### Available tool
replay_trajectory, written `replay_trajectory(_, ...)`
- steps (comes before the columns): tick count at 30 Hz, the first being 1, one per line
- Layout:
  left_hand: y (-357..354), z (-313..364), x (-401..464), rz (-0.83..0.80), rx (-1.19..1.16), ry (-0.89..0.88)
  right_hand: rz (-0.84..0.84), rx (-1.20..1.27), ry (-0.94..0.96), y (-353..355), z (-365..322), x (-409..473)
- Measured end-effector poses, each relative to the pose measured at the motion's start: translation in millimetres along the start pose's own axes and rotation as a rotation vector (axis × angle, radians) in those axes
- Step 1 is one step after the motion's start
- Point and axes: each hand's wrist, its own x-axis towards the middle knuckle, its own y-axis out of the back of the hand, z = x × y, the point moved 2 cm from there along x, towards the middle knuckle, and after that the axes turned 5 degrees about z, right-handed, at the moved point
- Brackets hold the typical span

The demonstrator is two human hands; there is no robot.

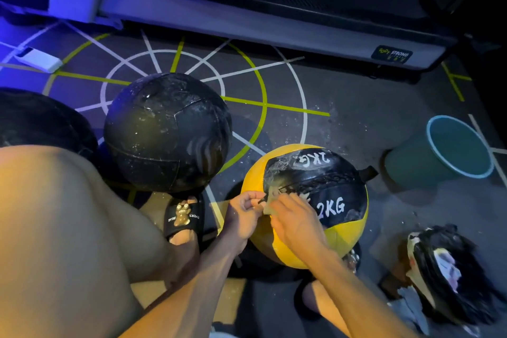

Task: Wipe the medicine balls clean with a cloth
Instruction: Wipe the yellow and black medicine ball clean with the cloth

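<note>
The yellow-and-black medicine ball (pixel 304 206) is set on the floor (pixel 343 96) between the feet, beside a dusty black medicine ball (pixel 167 132). A loose flake of the covering (pixel 270 200) is pinched by the left hand (pixel 244 214); it is also touched by the right hand (pixel 296 217), though whether that hand grips it cannot be told. No wiping cloth is seen in either hand; one is judged to be needed next.
</note>
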Motion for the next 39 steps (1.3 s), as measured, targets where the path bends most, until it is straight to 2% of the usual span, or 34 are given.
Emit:
replay_trajectory(1,0,-2,0,0.008,0.004,0.007,-0.009,0.002,0.009,2,2,0)
replay_trajectory(4,-3,-2,0,-0.003,0.003,-0.024,0.042,0.054,-0.199,11,15,2)
replay_trajectory(7,-6,0,-1,-0.028,-0.022,-0.04,0.048,0.108,-0.32,14,10,3)
replay_trajectory(10,-6,3,-4,-0.026,-0.034,-0.058,0.092,0.23,-0.564,14,7,10)
replay_trajectory(11,-5,4,-5,-0.021,-0.039,-0.07,0.089,0.235,-0.545,12,2,12)
replay_trajectory(14,-2,7,-8,-0.033,-0.051,-0.094,-0.017,0.256,-0.269,5,-14,10)
replay_trajectory(15,-1,6,-9,-0.033,-0.061,-0.084,-0.039,0.27,-0.243,5,-10,10)
replay_trajectory(18,0,7,-10,-0.041,-0.034,-0.075,0.019,0.265,-0.359,8,3,14)
replay_trajectory(21,-2,11,-10,-0.054,0.021,-0.127,0.0,0.272,-0.218,9,-15,13)
replay_trajectory(24,-2,10,-12,-0.065,-0.01,-0.083,0.037,0.311,-0.362,9,-2,15)
replay_trajectory(25,-1,11,-13,-0.062,-0.009,-0.083,0.033,0.325,-0.359,10,-2,14)
replay_trajectory(28,1,11,-12,-0.053,0.007,-0.101,-0.04,0.295,-0.196,11,-13,12)
replay_trajectory(31,2,12,-13,-0.062,-0.012,-0.061,0.025,0.291,-0.358,12,-1,12)
replay_trajectory(34,6,10,-12,-0.061,0.035,-0.089,-0.072,0.286,-0.201,11,-13,9)
replay_trajectory(39,5,18,-15,-0.026,0.011,-0.08,0.011,0.401,-0.455,30,14,-3)
